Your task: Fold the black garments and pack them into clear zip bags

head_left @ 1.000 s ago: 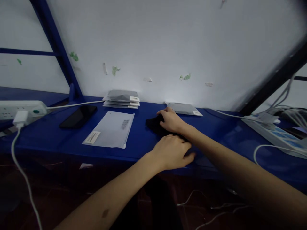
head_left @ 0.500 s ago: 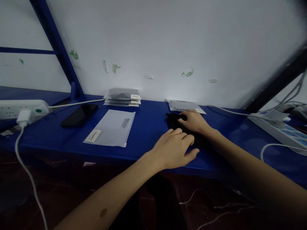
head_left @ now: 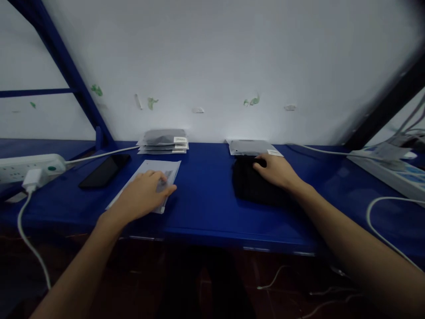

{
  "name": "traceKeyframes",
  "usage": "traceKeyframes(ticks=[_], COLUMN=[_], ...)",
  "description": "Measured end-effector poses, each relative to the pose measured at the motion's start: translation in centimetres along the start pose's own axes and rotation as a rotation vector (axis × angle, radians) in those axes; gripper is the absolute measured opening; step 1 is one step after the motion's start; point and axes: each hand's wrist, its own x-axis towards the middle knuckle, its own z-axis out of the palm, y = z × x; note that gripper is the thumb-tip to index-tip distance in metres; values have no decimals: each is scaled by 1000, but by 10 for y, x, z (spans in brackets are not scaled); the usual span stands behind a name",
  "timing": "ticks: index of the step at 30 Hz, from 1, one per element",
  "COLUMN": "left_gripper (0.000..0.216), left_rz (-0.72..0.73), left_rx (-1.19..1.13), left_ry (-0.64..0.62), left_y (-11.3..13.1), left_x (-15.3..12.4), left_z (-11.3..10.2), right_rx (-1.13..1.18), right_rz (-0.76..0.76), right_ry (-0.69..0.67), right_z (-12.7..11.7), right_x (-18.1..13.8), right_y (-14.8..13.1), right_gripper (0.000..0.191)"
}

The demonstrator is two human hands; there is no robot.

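My left hand (head_left: 141, 195) is over a flat, frosted plastic zip bag (head_left: 171, 167) on the blue table, with thumb and fingers apart and nothing held. It covers much of the bag; whether it touches the bag I cannot tell. On the right, my right hand (head_left: 277, 170) has its thumb and fingers bent at the top edge of a folded black cloth item (head_left: 252, 188) lying on the table. Its exact kind does not show. Just behind that hand lies a filled grey zip bag (head_left: 250, 147) with a white label.
Several filled bags (head_left: 164, 139) are stacked by the wall. A black phone (head_left: 104, 172) and a white power strip (head_left: 55, 164) with a plug are at the left. White cables and another white strip (head_left: 388, 179) lie at the right. A blue frame post (head_left: 79, 84) rises at the left.
My left hand has moved left from beside the black cloth item to above the zip bag. More of the black cloth now shows, with my right hand still at its top edge.
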Motion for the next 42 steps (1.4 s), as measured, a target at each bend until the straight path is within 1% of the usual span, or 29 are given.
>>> traceKeyframes(ticks=[2,4,7,10,13,16,19,21,24,28,31,34,39,42], left_gripper=[44,37,33,40,38,29,26,28,30,33,33,32,21,15], left_rz=[40,142,276,330,407,472,438,389,343,354,361,381,439,444], left_rx=[-28,-54,-85,-51,-13,-35,-134,-200,-249,-257,-257,-258,-278,-319], left_ry=[-56,-70,-144,-226,-211,-123,-17,6,-19,-47,-66,-84,-54,-46], left_y=[-10,-7,16,44,61,61,53,50,51,55,57,58,59,59], left_x=[5,15,38,66,88,100,103,103,101,96,94,93,90,89], left_z=[0,4,10,13,20,31,41,44,44,41,41,41,43,45], right_rx=[10,8,-28,-109,-178,-175,-144,-123,-85,-8,24,31,29,16], right_rz=[-70,-112,-98,-54,-32,-26,-20,-28,-60,-162,-232,-257,-273,-278], right_ry=[-38,-75,-103,-129,-165,-154,-129,-135,-142,-139,-158,-193,-198,-200], right_z=[-1,-1,-1,0,-1,-3,-4,-4,-5,-8,-9,-9,-8,-10], right_x=[1,2,2,1,0,0,1,1,0,-3,-5,-4,-2,-3], right_y=[-2,-2,1,4,3,1,0,0,-1,-3,-2,2,6,6], right_gripper=[39,42,44,46,49,48,46,44,42,42,46,49,43,40])
